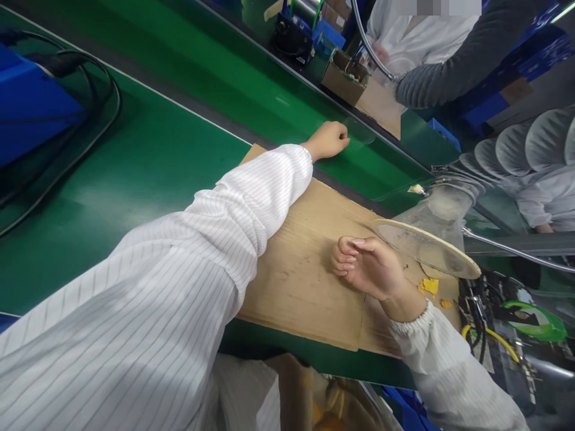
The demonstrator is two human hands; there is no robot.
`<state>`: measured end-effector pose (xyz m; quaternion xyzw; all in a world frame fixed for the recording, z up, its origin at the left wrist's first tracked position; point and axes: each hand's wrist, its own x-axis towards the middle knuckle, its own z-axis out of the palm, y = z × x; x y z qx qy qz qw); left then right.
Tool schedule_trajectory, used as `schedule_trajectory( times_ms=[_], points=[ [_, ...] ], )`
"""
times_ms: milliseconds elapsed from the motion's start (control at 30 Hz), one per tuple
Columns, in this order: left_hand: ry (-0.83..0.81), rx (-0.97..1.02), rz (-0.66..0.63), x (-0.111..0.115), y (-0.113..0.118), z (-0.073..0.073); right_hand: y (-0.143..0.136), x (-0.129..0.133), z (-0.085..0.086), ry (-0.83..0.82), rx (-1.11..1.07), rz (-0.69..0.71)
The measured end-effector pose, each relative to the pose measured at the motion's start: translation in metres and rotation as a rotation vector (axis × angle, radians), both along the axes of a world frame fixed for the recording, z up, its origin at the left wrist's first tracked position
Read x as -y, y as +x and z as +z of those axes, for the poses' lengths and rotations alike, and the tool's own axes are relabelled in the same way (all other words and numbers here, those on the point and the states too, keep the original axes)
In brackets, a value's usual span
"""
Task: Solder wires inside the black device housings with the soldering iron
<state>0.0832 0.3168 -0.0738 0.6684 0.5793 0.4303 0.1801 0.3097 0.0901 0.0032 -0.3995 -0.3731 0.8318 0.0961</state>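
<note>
My left hand (330, 140) reaches out over the green conveyor belt (251, 99), with its fingers curled into a loose fist. Whatever is inside that fist, if anything, is hidden. Above the cardboard sheet (305, 263), my right hand (371, 266) is turned so the palm shows. Its fingers are bent in and its thumb lies over them; nothing is visible between them. Just beyond the right hand is the round rim of a clear fume hood (426, 242). Small yellow scraps (430, 286) lie on the cardboard to its right.
A blue box-shaped device (36, 105) with black cables sits at left on the green table (148, 173). Across the belt are an open cardboard box (345, 78) and a co-worker in white (422, 42). A green solder reel (534, 320) and cables crowd the right side.
</note>
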Motion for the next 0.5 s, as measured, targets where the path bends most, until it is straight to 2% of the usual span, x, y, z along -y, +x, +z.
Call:
schedule_trajectory(
  times_ms=[133,367,500],
  points=[
    [-0.013,-0.004,0.02,0.0,-0.002,0.0,0.001,0.002,0.002,-0.019,0.045,0.001],
    [-0.018,0.005,0.002,0.002,-0.001,0.001,0.01,0.007,0.004,-0.18,0.102,0.034],
    [-0.004,0.006,0.008,0.001,-0.001,0.0,0.013,0.011,0.004,-0.188,0.156,0.049]
  ],
)
